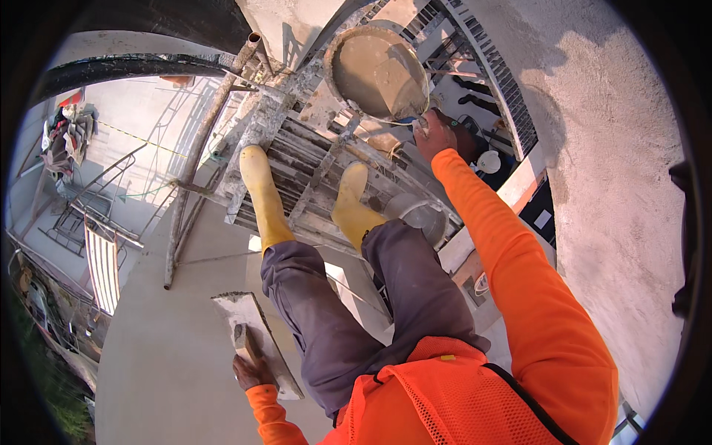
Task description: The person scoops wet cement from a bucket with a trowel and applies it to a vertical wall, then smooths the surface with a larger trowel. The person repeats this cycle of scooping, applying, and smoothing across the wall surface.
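Observation:
My left hand [249, 368] grips the wooden handle [245, 338] of a long, mortar-stained float [264, 320], held beside my left leg at lower left. My right hand [432, 133] reaches out to a round bucket [331, 68] of wet brownish mortar [371, 67] at top centre, its fingers closed on a trowel [408, 100] whose blade is partly in the mortar at the bucket's near right side. Some blue shows below my fingers' tips; the trowel's handle is mostly hidden by my hand.
My yellow boots [265, 200] stand on slatted, mortar-crusted scaffolding [297, 156] with metal poles [208, 133]. A grey bucket [411, 215] sits below. A rough plastered wall [601, 185] is at right. Far down at left are a ladder-like frame [93, 204], a striped panel [101, 267] and piled cloth [68, 137].

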